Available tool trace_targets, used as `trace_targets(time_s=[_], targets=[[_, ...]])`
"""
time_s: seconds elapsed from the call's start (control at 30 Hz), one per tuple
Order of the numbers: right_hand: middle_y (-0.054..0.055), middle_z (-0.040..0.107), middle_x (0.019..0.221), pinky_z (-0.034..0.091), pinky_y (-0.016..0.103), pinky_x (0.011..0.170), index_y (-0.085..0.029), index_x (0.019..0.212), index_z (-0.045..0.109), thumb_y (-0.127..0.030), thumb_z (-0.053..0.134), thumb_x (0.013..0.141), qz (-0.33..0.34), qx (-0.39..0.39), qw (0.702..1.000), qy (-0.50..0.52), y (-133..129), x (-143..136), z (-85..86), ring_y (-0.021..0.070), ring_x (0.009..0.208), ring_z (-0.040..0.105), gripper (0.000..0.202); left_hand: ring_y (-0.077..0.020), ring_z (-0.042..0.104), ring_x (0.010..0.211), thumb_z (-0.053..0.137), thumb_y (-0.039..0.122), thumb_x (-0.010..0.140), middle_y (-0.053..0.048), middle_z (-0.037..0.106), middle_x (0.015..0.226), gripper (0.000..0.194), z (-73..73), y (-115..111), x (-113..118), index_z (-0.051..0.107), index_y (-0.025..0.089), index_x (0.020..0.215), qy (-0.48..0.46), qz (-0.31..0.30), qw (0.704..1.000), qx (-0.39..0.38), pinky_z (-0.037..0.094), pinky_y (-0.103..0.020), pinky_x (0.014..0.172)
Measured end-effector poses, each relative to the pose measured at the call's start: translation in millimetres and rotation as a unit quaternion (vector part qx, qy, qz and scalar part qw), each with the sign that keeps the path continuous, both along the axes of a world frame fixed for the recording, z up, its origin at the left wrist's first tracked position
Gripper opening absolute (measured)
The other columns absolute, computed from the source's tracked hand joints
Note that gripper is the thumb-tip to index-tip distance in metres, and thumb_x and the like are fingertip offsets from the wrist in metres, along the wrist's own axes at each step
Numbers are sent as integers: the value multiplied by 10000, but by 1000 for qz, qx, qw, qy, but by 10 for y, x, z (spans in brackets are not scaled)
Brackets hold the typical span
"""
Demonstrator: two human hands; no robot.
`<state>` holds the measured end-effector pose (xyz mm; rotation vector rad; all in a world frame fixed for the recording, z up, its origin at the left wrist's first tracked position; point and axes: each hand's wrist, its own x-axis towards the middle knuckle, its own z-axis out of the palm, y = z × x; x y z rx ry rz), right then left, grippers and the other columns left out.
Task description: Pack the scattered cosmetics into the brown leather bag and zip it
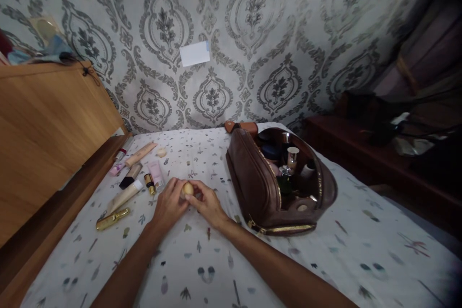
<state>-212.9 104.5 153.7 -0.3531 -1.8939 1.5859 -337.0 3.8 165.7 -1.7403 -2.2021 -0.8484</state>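
L hand (170, 201) & R hand (209, 206) both grasping a sm. round beige item (187, 189) btwn them, fingers curled on it, over the patterned sheet (191, 262). From it, pink tube (156, 173) sits approx 10 o'clk, gold tube (112, 219) approx 8. Unzipped brn bag (246, 178) w/ cosmetics inside at 3 o'clk, apart from R hand; white card (195, 55) on wall, 12.

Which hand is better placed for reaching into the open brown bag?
Probably the right hand: it is nearer the brown bag, while the left hand is nearer the pink tube. Both hold the yellowish item.
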Motion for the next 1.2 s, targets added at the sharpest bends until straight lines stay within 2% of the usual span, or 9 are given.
trace_targets(time_s=[0.13,0.27,0.37,0.47,0.6,0.8,1.03,1.2], targets=[[65,708,1045,515,297,789,-183,1162,632,-346,631,848,4,-28,999,18,15,-18,-32,196,939,650,354,-239,630,976,536,228,869,-59,640,1020,265,-7,0,4,555,209,1132,-52,-29,998,19,519,-372,850],[65,707,998,494,245,625,-194,1118,637,-406,587,885,7,-66,998,14,24,-20,-37,185,862,651,319,-231,644,1009,543,235,881,-73,666,1092,328,-30,-4,13,513,202,1206,-106,-29,994,25,524,-378,884],[61,700,961,470,228,557,-195,1102,640,-436,560,905,10,-81,997,11,31,-20,-39,167,774,635,322,-228,654,990,545,250,888,-71,677,1076,308,-37,-10,19,519,203,1191,-122,-27,992,20,530,-371,869],[56,690,954,472,224,552,-196,1071,646,-451,525,926,5,-77,997,5,40,-19,-49,158,751,623,316,-229,657,964,544,300,909,-74,683,1054,294,-21,-18,21,525,197,1184,-126,-35,991,11,531,-370,850],[58,690,984,498,227,604,-202,1084,653,-463,528,939,-6,-61,998,7,50,-17,-71,175,839,631,324,-236,659,970,537,368,929,-79,692,1071,316,23,-33,28,526,197,1196,-133,-42,990,-8,524,-375,846],[53,686,952,517,259,694,-206,1106,670,-459,561,931,-11,-49,998,27,59,-11,-85,183,860,622,326,-241,657,995,536,388,932,-81,692,1097,339,52,-43,33,523,201,1214,-141,-49,988,-27,519,-386,870],[52,676,933,472,231,598,-194,1070,668,-462,540,927,10,-85,996,31,76,-8,-90,158,769,599,330,-236,671,993,577,333,891,-76,689,1143,405,-10,-30,20,493,206,1267,-121,-30,992,-33,539,-381,879],[54,674,924,446,223,548,-182,1078,667,-474,550,912,-4,-93,995,31,72,-47,-128,138,693,576,355,-231,676,1002,538,341,908,-82,687,1161,375,-8,-39,36,501,210,1258,-119,-39,992,-27,543,-376,886]])
